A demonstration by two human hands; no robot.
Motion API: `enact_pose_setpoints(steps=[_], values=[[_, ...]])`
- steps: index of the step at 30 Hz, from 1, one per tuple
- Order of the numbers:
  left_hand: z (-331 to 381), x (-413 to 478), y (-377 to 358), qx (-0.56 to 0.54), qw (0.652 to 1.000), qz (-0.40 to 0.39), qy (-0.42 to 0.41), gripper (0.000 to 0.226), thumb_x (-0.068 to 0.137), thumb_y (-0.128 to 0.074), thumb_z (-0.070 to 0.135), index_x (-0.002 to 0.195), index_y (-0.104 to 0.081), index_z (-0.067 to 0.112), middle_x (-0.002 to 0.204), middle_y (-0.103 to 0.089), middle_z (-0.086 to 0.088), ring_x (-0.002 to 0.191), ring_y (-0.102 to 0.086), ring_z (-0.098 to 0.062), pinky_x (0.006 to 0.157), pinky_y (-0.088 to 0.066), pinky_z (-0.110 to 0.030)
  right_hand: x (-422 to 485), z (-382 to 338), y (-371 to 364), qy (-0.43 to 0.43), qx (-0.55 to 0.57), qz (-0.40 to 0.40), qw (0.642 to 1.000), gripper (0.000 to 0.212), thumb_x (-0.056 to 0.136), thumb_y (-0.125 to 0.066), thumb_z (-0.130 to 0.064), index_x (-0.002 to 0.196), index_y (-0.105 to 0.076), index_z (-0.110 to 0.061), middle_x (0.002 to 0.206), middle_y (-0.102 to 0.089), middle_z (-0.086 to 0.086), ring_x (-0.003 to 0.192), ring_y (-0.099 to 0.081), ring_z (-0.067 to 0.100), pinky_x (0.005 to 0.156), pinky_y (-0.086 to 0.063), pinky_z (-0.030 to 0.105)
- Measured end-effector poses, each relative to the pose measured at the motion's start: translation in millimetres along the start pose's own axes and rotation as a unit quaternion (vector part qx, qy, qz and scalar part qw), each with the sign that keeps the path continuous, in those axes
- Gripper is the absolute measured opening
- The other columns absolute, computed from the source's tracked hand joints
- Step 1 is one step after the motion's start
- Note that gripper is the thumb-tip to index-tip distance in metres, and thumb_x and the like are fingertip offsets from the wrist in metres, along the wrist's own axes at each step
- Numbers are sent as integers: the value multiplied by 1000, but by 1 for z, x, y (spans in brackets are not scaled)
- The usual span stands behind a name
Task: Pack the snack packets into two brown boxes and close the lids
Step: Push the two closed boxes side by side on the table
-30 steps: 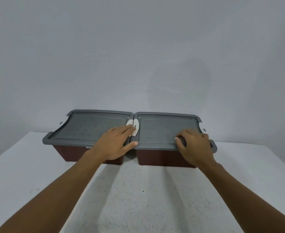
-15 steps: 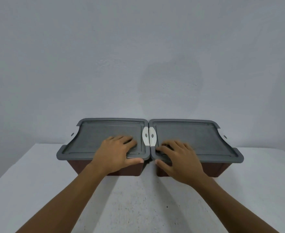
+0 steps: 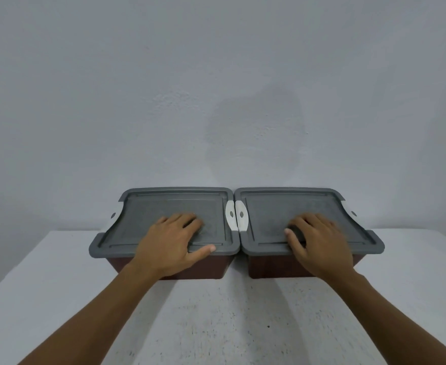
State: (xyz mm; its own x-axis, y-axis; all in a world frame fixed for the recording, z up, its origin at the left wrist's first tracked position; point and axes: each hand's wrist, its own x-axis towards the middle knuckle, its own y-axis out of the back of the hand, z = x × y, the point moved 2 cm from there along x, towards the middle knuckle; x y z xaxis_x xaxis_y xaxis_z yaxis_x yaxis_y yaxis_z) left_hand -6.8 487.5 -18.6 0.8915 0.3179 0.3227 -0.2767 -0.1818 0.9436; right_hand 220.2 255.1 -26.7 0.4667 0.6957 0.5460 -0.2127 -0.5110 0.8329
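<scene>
Two hands were laid palm-down, one on each lid. The left hand [image 3: 172, 243] rested on the near half of the left lid [image 3: 164, 204], its fingers stretched forward and close together and its thumb spread sideways along the lid's front rim; it gripped nothing. The right hand [image 3: 318, 242] rested on the near half of the right lid [image 3: 277, 206], fingers lying forward with a slight bend and the thumb turned inward on the lid surface; it also held nothing, though motion blur made the fingertips indistinct. Both grey lids sat flat and level on their containers. The left brown box [image 3: 206, 270] and the right brown box [image 3: 269, 268] stood side by side with the inner rims of their lids touching or very nearly so. A white latch [image 3: 230, 214] on the left lid's inner end faced a matching white latch [image 3: 242, 214] on the right lid. Outer latches were seen at the left end [image 3: 115, 210] and the right end [image 3: 349, 209]. The contents were hidden beneath the lids. The pair stood at the far edge of the white table [image 3: 216, 325], roughly midway between its far corners, with a plain pale wall [image 3: 216, 88] behind. Both bare forearms crossed the table's near edge.
</scene>
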Motion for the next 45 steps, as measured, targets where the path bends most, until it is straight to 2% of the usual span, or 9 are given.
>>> enact_pose_setpoints(steps=[5,11,16,20,24,28,37,42,45], values=[[-2,-1,2,-34,999,-21,3,84,84,-14,81,133,-54,26,139,-53,5,123,-52,-15,101,-41,-38,1,-3,0,-23,9,8,1000,38,91,-36,-52,92,-64,-26,90,-61,-8,83,-53,10,72,-44,29],[-29,-16,6,-50,998,8,42,76,86,-20,76,128,-59,24,134,-58,6,113,-58,-15,93,-45,-36,6,49,15,-99,-26,-40,994,48,93,-30,-62,101,-65,-29,108,-65,-6,105,-56,19,95,-38,47],[-28,-14,0,-23,996,66,52,54,92,-29,63,105,-63,24,99,-64,9,81,-56,-9,66,-39,-26,1,55,13,-121,-23,-23,992,45,96,-30,-55,102,-65,-27,104,-70,-4,95,-61,20,94,-39,46],[-26,-17,1,-11,994,96,58,49,93,-33,57,101,-65,21,92,-66,8,75,-57,-10,62,-34,-24,-1,49,15,-129,-6,10,992,39,98,-36,-47,96,-67,-24,96,-70,-3,86,-61,20,91,-42,44],[-21,-22,-1,-13,997,71,-16,59,93,-31,68,110,-65,23,108,-66,7,90,-61,-12,74,-46,-25,-10,38,14,-64,39,5,997,50,95,-27,-59,96,-64,-26,94,-66,-6,85,-57,13,84,-49,41],[-10,-24,-2,7,993,63,-95,56,95,-34,62,111,-68,20,111,-68,2,95,-64,-17,80,-50,-31,-26,10,7,70,45,-41,996,50,87,-42,-67,111,-63,-29,110,-60,-10,100,-54,11,90,-45,35],[13,-40,2,-22,998,63,-13,66,98,-20,59,111,-69,16,117,-69,-2,102,-67,-23,85,-52,-39,-36,-9,10,64,21,-10,998,44,93,-40,-57,108,-64,-22,105,-66,-6,93,-59,17,84,-46,37],[33,-59,-5,-6,998,-2,56,78,90,-19,65,144,-42,13,150,-43,-7,139,-39,-24,117,-20,-43,-60,-24,12,12,22,-59,998,53,95,-50,-48,138,-48,-18,141,-52,1,132,-44,22,116,-19,42],[46,-76,-5,-11,998,4,68,84,88,-21,64,152,-27,10,158,-28,-7,147,-21,-25,120,-6,-42,-79,-30,17,21,27,-74,997,63,95,-45,-51,148,-36,-17,154,-36,2,146,-25,23,119,-8,44]])
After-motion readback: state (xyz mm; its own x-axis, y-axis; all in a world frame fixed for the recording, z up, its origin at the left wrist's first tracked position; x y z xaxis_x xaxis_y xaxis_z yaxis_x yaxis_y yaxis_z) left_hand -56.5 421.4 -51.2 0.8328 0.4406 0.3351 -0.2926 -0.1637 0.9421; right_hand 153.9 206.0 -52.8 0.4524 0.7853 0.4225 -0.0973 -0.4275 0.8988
